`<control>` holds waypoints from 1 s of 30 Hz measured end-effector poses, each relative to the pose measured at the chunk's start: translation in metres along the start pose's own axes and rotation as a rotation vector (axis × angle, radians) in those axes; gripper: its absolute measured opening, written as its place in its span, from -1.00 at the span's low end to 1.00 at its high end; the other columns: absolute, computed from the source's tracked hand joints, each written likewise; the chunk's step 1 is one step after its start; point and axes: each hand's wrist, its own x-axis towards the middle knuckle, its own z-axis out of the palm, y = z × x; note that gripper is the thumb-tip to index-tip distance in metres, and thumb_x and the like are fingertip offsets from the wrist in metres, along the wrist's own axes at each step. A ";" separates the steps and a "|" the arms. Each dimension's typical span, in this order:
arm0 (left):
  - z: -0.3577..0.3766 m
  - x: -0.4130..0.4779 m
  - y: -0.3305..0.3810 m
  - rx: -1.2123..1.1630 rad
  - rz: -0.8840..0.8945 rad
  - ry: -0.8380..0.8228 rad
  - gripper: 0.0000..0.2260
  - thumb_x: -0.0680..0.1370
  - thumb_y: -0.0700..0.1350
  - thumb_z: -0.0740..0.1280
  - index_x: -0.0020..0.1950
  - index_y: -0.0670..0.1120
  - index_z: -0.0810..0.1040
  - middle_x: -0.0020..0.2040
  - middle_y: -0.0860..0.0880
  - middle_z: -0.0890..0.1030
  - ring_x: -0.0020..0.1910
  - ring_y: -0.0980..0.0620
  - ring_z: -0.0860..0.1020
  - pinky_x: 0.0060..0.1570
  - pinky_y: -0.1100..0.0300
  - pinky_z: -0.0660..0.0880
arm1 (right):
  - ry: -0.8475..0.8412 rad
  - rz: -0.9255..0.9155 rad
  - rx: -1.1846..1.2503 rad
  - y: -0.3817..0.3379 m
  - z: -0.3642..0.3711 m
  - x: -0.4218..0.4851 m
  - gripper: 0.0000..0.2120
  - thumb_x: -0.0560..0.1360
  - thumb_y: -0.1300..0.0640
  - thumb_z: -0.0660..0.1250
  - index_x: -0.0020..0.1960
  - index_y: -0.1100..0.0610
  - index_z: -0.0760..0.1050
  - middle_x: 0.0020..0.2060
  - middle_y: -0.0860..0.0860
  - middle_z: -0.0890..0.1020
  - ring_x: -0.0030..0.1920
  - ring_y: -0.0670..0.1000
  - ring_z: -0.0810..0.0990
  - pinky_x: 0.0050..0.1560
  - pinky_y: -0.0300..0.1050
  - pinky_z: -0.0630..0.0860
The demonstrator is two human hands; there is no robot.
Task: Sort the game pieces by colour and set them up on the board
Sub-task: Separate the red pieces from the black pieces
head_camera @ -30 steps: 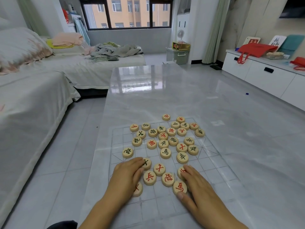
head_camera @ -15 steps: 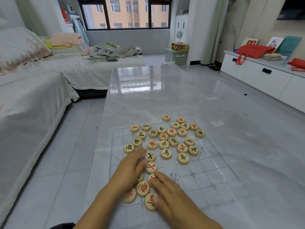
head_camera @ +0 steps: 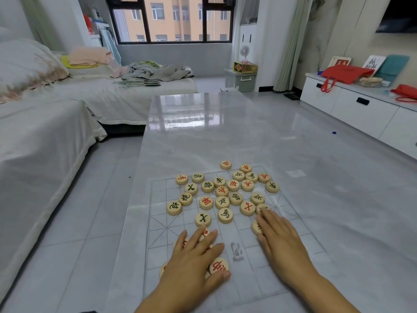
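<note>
Head view: table point(head_camera: 203, 136) glossy grey, board point(head_camera: 246, 283) clear gridded sheet at near end. Left hand point(head_camera: 194, 258) flat, fingers straight and slightly spread, pressing on red-marked pieces point(head_camera: 218, 266) bunched at board's near left part. Right hand point(head_camera: 279, 238) flat, fingers straight and together, tips touching two pieces point(head_camera: 256, 228) toward board's right edge. Mixed pieces point(head_camera: 225, 195), red and dark characters, face up, loosely clustered on board's far half, one just past far edge.
</note>
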 end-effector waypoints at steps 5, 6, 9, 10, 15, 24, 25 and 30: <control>0.006 -0.005 -0.013 0.024 0.019 0.071 -0.56 0.52 0.34 -0.11 0.16 0.27 0.47 0.25 0.26 0.52 0.28 0.15 0.48 0.23 0.09 0.21 | 0.014 0.063 -0.020 0.021 -0.011 0.002 -0.20 0.49 -0.24 -0.40 0.38 0.16 0.34 0.40 0.08 0.34 0.39 0.05 0.34 0.42 -0.18 0.01; 0.006 -0.005 -0.014 0.035 0.017 0.087 -0.56 0.52 0.34 -0.10 0.15 0.27 0.46 0.25 0.26 0.52 0.29 0.15 0.48 0.23 0.09 0.21 | 0.035 0.017 0.008 0.017 -0.011 0.006 -0.18 0.42 -0.25 -0.42 0.45 0.12 0.20 0.47 0.03 0.18 0.47 0.00 0.16 0.43 -0.17 -0.09; 0.010 -0.004 -0.013 0.017 0.022 0.121 -0.57 0.52 0.35 -0.08 0.15 0.26 0.47 0.24 0.26 0.52 0.30 0.13 0.46 0.25 0.09 0.20 | 0.007 -0.139 0.108 -0.023 -0.012 0.022 -0.27 0.39 -0.21 -0.35 0.50 0.01 0.00 0.51 -0.07 -0.03 0.48 -0.12 -0.13 0.38 -0.22 -0.27; 0.011 -0.004 -0.013 0.015 0.027 0.136 -0.57 0.52 0.34 -0.08 0.14 0.25 0.48 0.23 0.26 0.53 0.30 0.13 0.47 0.25 0.09 0.20 | 0.013 -0.189 0.128 -0.038 -0.011 0.029 -0.33 0.44 -0.20 -0.30 0.50 0.00 -0.01 0.51 -0.08 -0.05 0.47 -0.12 -0.16 0.37 -0.23 -0.28; 0.010 -0.005 -0.014 0.029 0.041 0.155 -0.56 0.52 0.34 -0.09 0.11 0.26 0.50 0.21 0.26 0.55 0.27 0.11 0.50 0.24 0.09 0.21 | -0.043 -0.188 0.121 -0.073 0.005 0.062 -0.51 0.62 0.02 -0.06 0.51 0.10 -0.06 0.52 0.00 -0.09 0.50 -0.05 -0.14 0.38 -0.22 -0.28; 0.011 -0.006 -0.012 0.013 0.025 0.189 -0.61 0.51 0.33 -0.03 0.06 0.25 0.52 0.17 0.27 0.57 0.25 0.11 0.51 0.23 0.08 0.21 | 0.070 -0.208 0.063 -0.036 0.006 0.005 -0.47 0.48 0.11 0.26 0.43 0.08 0.25 0.42 -0.07 0.12 0.43 -0.06 0.23 0.38 -0.13 -0.03; 0.011 -0.006 -0.012 0.008 0.031 0.207 -0.62 0.50 0.33 0.00 0.06 0.25 0.53 0.16 0.27 0.57 0.25 0.12 0.51 0.24 0.08 0.21 | 0.074 -0.221 0.103 -0.039 0.005 0.008 -0.52 0.54 0.04 0.07 0.44 0.08 0.22 0.44 -0.06 0.10 0.46 -0.05 0.16 0.39 -0.10 -0.15; 0.015 -0.004 -0.013 -0.021 0.077 0.290 -0.66 0.48 0.31 0.09 0.12 0.22 0.47 0.18 0.20 0.58 0.28 0.08 0.42 0.32 0.20 0.11 | -0.023 -0.442 0.228 -0.079 0.012 0.043 -0.34 0.44 -0.09 -0.28 0.47 0.04 0.14 0.50 -0.06 0.07 0.49 -0.08 -0.08 0.44 -0.19 -0.29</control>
